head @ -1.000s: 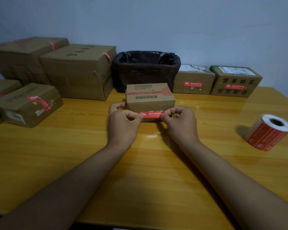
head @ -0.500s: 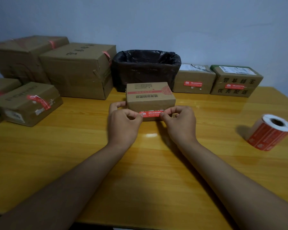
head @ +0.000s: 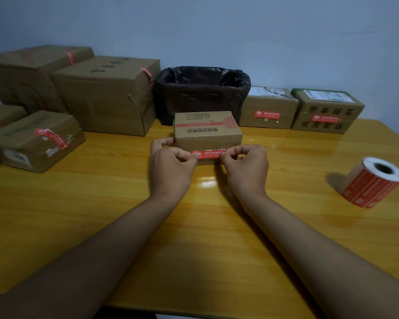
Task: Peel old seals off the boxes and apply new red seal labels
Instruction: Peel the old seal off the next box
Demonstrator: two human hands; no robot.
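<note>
A small brown cardboard box (head: 207, 132) stands in the middle of the yellow wooden table (head: 194, 226). A red seal label (head: 209, 154) lies across the lower part of its near face. My left hand (head: 171, 168) pinches the label's left end and my right hand (head: 245, 168) pinches its right end, with the fingers of both curled. The label looks held against the box face. A roll of red seal labels (head: 373, 183) lies on its side at the right of the table.
A bin with a black liner (head: 202, 93) stands behind the small box. Two boxes with red labels (head: 268, 111) (head: 327, 113) stand at the back right. Several larger boxes (head: 106, 95) (head: 37, 139) with worn red seals are at the back left.
The label, held at both ends, has moved slightly up and against the near face of the box. My hands stay in almost the same place.
</note>
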